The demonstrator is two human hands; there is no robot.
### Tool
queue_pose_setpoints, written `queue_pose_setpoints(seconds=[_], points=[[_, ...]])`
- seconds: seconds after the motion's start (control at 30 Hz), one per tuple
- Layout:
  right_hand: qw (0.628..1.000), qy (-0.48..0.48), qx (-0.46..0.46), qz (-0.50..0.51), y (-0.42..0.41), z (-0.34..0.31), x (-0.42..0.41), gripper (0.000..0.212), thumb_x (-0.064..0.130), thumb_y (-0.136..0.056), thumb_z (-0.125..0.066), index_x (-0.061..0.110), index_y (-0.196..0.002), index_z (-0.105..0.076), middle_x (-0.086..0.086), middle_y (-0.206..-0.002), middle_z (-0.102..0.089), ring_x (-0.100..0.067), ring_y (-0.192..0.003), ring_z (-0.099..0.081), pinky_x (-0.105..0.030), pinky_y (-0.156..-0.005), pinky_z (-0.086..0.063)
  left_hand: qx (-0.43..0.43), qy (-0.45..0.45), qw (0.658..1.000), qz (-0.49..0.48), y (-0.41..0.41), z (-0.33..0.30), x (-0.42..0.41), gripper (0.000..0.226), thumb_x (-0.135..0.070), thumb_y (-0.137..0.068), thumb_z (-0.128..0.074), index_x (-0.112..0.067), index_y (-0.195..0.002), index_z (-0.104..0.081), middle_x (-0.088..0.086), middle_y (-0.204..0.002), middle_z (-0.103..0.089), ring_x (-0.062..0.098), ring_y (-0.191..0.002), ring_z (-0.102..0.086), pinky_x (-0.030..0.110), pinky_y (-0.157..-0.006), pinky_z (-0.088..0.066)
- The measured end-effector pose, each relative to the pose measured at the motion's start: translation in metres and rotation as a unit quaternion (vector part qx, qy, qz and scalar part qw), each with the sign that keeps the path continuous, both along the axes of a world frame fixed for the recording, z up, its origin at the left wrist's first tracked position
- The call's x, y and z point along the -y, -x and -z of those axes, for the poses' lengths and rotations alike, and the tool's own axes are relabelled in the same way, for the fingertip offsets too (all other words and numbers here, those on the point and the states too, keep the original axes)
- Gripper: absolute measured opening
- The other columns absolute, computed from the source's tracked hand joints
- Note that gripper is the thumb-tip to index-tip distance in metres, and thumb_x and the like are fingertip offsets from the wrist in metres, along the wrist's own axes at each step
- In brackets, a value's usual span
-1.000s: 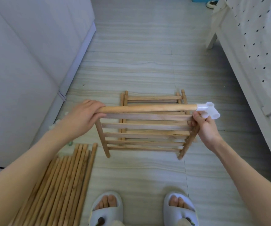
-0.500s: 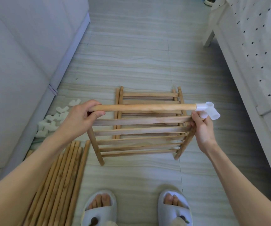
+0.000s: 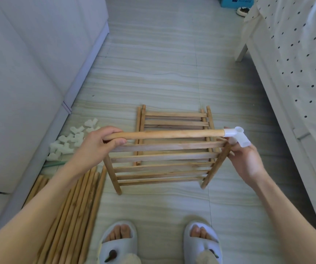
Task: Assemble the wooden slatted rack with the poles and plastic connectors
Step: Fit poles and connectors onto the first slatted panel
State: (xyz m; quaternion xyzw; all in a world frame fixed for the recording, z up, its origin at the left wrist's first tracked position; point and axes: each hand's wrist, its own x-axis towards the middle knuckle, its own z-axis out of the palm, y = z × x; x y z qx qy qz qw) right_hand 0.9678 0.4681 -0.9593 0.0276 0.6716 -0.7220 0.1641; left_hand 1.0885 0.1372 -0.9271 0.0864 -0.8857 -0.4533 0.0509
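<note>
- the left hand [image 3: 96, 144] wraps the left end of a wooden pole [image 3: 164, 134], fingers curled over the top and the thumb tucked under it; the pole runs level across the view, above the floor.
- a white plastic connector [image 3: 237, 135] caps the pole's right end, with open sockets facing up and down toward the viewer.
- the right hand [image 3: 247, 161] sits just beneath that connector, fingertips reaching up to its lower socket; the palm is turned inward and the fingers are partly bent, and how firmly they pinch it cannot be told.
- a slatted panel [image 3: 164, 164] hangs tilted just under the pole, between the two hands; its left upper corner lies against the left hand's fingers, its right side rail passes by the right hand's fingertips.
- a second slatted panel [image 3: 174, 119] lies flat on the floor [image 3: 163, 73] behind.
- loose poles [image 3: 71, 210] lie bundled on the floor at left, with a heap of spare white connectors [image 3: 71, 139] beyond them by the cabinet [image 3: 29, 73].
</note>
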Motion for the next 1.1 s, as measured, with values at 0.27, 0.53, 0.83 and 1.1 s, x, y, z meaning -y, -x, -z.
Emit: queue_pose_setpoints(seconds=[0.27,0.53,0.83,1.1], points=[[0.996,-0.083,0.013,0.029,0.007,-0.038,-0.005,0.03,0.035,-0.095,-0.045,0.014,-0.104,-0.065,-0.002,-0.095,-0.063,-0.017,-0.091,-0.058,-0.034,-0.089,-0.038,-0.015,-0.126,0.988,-0.09,-0.003,0.004,-0.006,0.017,-0.023,-0.096,-0.048,-0.022,-0.087,-0.063,0.002,-0.07,-0.056,0.01,-0.071,-0.054,0.01,-0.064,-0.042],[0.7,-0.443,-0.559,-0.026,-0.028,-0.032,0.08,0.022,0.016,-0.087,-0.047,0.005,-0.09,-0.066,-0.013,-0.09,-0.062,-0.032,-0.083,-0.054,-0.041,-0.081,-0.04,-0.011,-0.181,0.978,-0.106,-0.007,0.017,-0.007,0.008,-0.016,-0.092,-0.054,-0.017,-0.088,-0.061,-0.001,-0.072,-0.055,0.003,-0.068,-0.052,0.016,-0.068,-0.043],[0.604,-0.519,-0.544,-0.267,-0.062,0.023,0.154,0.04,0.029,-0.075,-0.062,0.007,-0.108,-0.065,-0.008,-0.096,-0.068,-0.027,-0.088,-0.066,-0.041,-0.085,-0.053,-0.059,-0.209,0.971,-0.099,-0.002,0.021,-0.018,0.009,-0.014,-0.09,-0.058,-0.019,-0.084,-0.06,-0.005,-0.066,-0.057,-0.004,-0.06,-0.05,0.01,-0.06,-0.038],[0.646,-0.458,-0.54,-0.285,-0.022,0.023,0.175,0.022,0.022,-0.087,-0.045,0.009,-0.083,-0.062,-0.006,-0.061,-0.06,-0.03,-0.053,-0.059,-0.032,-0.053,-0.043,-0.084,-0.236,0.962,-0.111,0.009,0.027,-0.005,0.022,-0.012,-0.097,-0.046,-0.022,-0.093,-0.065,-0.001,-0.086,-0.066,0.007,-0.084,-0.06,0.018,-0.078,-0.047]])
